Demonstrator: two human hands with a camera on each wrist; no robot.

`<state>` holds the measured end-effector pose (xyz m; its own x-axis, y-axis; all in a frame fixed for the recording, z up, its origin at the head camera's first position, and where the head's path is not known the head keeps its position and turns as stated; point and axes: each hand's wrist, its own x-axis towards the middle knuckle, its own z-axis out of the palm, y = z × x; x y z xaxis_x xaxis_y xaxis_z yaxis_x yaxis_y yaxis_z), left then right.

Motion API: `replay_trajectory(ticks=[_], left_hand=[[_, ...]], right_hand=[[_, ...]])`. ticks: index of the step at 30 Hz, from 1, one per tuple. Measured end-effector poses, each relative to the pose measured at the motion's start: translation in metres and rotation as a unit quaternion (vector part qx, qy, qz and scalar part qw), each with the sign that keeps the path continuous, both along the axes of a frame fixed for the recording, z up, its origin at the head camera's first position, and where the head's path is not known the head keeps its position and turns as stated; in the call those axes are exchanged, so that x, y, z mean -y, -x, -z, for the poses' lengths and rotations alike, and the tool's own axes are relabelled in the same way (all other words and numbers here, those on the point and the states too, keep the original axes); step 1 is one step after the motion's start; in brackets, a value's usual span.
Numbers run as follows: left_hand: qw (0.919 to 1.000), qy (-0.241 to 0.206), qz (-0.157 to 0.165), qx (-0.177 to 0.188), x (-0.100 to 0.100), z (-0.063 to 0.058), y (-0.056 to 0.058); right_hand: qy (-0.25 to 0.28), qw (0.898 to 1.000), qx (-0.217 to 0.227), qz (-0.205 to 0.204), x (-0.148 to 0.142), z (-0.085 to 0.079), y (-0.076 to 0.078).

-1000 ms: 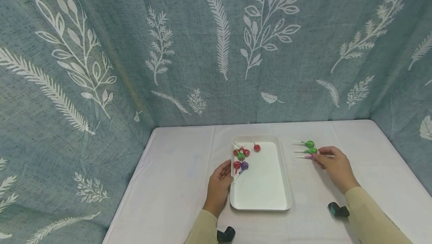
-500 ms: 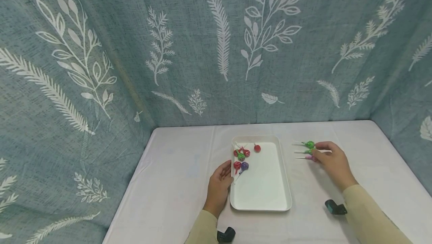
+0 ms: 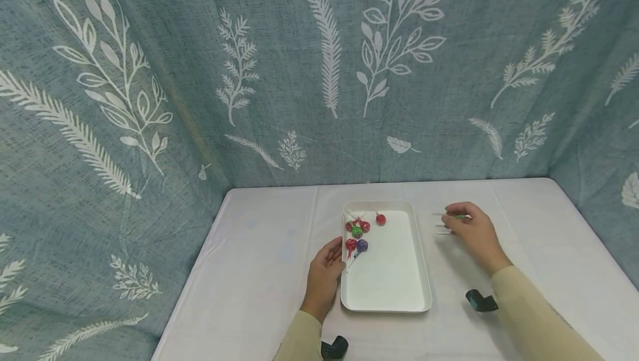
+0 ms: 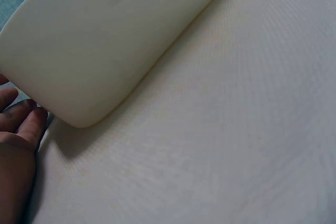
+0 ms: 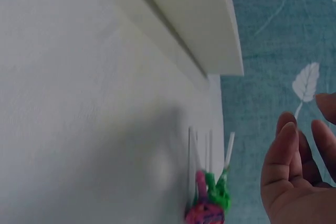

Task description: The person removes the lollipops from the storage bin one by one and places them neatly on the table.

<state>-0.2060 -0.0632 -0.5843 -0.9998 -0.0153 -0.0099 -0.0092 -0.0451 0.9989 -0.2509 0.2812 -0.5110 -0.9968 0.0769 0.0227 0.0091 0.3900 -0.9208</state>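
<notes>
My left hand [image 3: 323, 283] rests against the left side of a white tray [image 3: 386, 310], its fingers touching the wall. In the tray lie several red lollipops, one of them [image 3: 381, 219] set apart, with a green lollipop [image 3: 356, 232] and a purple lollipop [image 3: 362, 245]. My right hand [image 3: 474, 233] hovers over a row of lollipops on the table, fingers loosely bent and holding nothing. In the right wrist view, a pink lollipop [image 5: 205, 213] and green lollipops [image 5: 222, 195] lie below that hand. From the head, the hand covers most of them, leaving white sticks visible.
A white cloth [image 3: 259, 261] covers the table. Green-blue curtains [image 3: 319, 72] with white leaf prints hang behind and at the sides. Dark devices, one [image 3: 334, 347] by the left wrist and another [image 3: 481, 300] by the right, sit at the sleeves.
My right hand has moved left and a little farther back, from the heads of the lollipops toward their sticks. The left hand and the tray have stayed in place.
</notes>
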Motion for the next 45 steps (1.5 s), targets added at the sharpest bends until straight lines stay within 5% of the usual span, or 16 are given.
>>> replay_trajectory(ticks=[19,45], left_hand=[[0.9999,-0.009,0.011,0.004,0.003,0.000,-0.002],[1.0000,0.000,0.002,0.007,0.000,0.000,0.000]], right_hand=[[0.037,0.998,0.008,-0.045,0.059,-0.004,0.005],[0.076,0.995,0.012,-0.071,0.096,0.015,0.026]])
